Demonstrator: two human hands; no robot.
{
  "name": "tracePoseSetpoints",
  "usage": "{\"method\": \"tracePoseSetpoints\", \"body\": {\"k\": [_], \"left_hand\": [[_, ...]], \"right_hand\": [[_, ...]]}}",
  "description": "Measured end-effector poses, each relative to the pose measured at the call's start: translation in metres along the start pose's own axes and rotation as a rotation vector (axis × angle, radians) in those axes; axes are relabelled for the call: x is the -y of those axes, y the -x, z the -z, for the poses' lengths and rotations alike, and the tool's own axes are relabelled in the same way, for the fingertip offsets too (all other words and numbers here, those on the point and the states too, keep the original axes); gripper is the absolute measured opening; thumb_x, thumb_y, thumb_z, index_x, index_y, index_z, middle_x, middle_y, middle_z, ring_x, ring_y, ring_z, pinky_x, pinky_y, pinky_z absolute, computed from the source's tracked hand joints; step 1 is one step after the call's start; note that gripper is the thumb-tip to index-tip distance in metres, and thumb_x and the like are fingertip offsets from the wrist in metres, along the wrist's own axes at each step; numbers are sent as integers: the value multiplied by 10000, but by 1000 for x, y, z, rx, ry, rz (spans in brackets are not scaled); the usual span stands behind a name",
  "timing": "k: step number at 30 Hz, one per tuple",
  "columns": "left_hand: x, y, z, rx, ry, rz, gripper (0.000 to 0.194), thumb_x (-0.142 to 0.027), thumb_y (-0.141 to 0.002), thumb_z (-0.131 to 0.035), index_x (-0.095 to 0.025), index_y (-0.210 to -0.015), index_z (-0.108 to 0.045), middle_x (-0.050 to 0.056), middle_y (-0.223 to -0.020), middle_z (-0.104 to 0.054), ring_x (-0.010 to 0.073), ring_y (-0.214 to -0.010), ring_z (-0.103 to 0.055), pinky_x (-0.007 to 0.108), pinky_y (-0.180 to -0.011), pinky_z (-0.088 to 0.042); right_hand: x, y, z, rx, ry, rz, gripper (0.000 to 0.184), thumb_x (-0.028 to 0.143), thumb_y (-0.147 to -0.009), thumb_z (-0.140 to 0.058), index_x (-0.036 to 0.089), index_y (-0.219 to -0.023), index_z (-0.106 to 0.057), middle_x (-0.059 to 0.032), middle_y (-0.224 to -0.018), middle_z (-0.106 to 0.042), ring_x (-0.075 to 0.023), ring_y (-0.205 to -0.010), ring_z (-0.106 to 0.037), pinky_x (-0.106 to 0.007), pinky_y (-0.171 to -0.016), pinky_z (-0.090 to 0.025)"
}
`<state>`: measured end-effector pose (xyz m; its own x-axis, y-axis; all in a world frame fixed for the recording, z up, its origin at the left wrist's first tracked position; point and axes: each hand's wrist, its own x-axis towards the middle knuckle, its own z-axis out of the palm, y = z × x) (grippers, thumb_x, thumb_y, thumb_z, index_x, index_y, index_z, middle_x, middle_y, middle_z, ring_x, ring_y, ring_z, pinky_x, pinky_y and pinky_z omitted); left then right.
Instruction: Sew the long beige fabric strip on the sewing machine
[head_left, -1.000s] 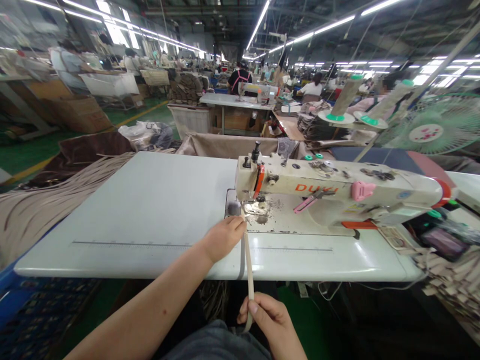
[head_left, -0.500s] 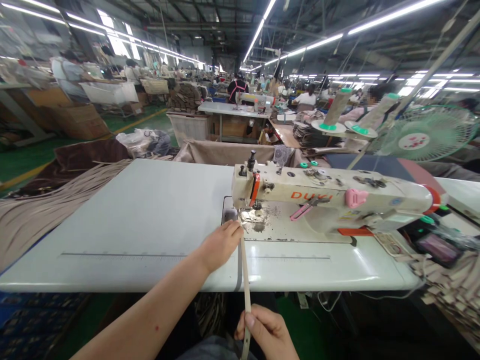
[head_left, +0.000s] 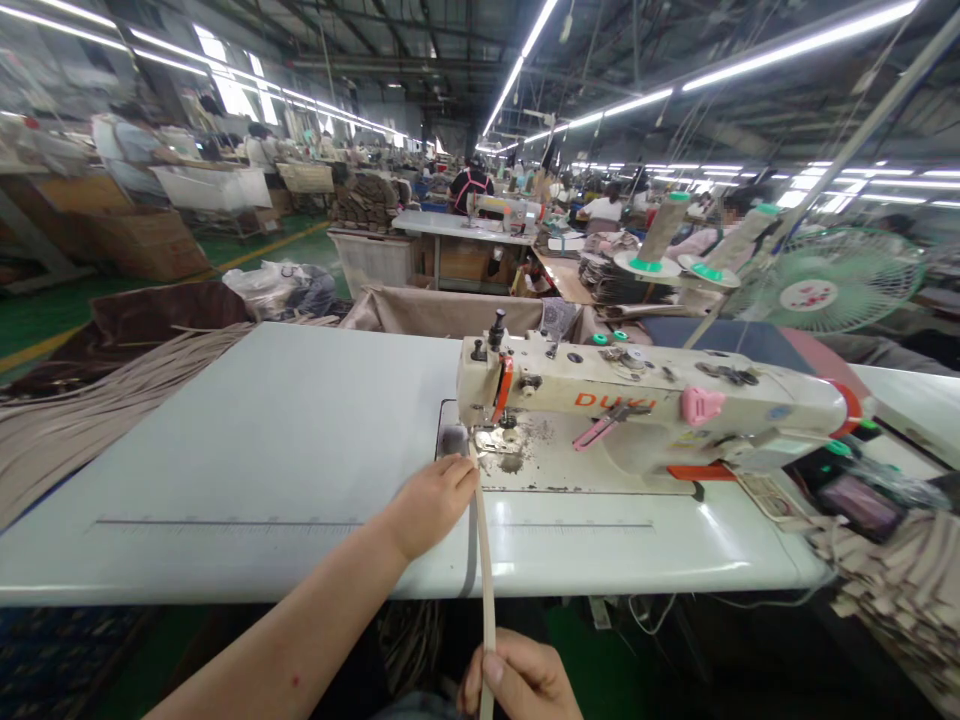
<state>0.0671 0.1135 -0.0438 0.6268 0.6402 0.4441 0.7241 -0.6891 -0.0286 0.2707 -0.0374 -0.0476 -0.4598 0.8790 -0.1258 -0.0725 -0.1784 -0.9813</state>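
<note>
A narrow beige strap [head_left: 484,560] runs from the needle area of a cream sewing machine [head_left: 645,400] down over the front edge of the white table [head_left: 247,440]. My left hand [head_left: 429,502] rests on the table just in front of the presser foot, fingers closed and pinching the strap's upper end. My right hand [head_left: 517,682] is below the table edge at the bottom of the view, thumb and fingers closed on the strap's lower part, holding it taut.
A heap of beige strips [head_left: 90,420] lies off the table's left side. More cut pieces [head_left: 900,580] are piled at the right. Thread cones [head_left: 660,235] and a green fan [head_left: 832,285] stand behind the machine. Other workers sit at tables far back.
The view has tilted up a little, so the table and hands sit lower in the picture. Both hands keep their grip on the strap, and my right hand has slipped toward the bottom edge.
</note>
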Motion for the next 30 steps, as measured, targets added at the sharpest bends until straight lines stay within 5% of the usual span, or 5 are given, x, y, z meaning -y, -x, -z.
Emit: {"method": "tracePoseSetpoints", "body": {"k": [7,14,19,30], "left_hand": [[-2,-2,7,41,1,3,99,-112,-996,-552,-144,-1048,-630,97,-1103,-649,246,-1087,-631,385,-1003,-556],[0,0,10,20,-25,-34,140,-142,-1030,-501,-143,-984,-634,104,-1069,-653,245,-1054,-642,376,-945,-569],[0,-1,15,64,-28,-21,151,-145,-1032,-486,-134,-996,-632,115,-1068,-655,238,-1015,-647,375,-914,-567],[2,-1,15,80,-45,-14,170,-145,-1032,-471,-124,-992,-635,101,-1015,-656,228,-929,-640,368,-887,-548]], "right_hand": [[3,-3,3,-75,63,102,380,549,-915,-709,199,-775,-755,-60,-849,-676,-221,-837,-636,-321,-789,-485],[5,-7,-7,-292,72,12,291,512,-874,-771,227,-919,-810,-54,-911,-727,-218,-851,-636,-310,-784,-500],[13,-11,-12,-291,-236,-97,337,496,-868,-796,246,-1094,-795,-51,-901,-809,-227,-866,-727,-357,-842,-573],[20,10,-17,-254,-189,-120,241,433,-934,-746,212,-884,-827,-23,-815,-801,-175,-797,-738,-278,-806,-571]]}}
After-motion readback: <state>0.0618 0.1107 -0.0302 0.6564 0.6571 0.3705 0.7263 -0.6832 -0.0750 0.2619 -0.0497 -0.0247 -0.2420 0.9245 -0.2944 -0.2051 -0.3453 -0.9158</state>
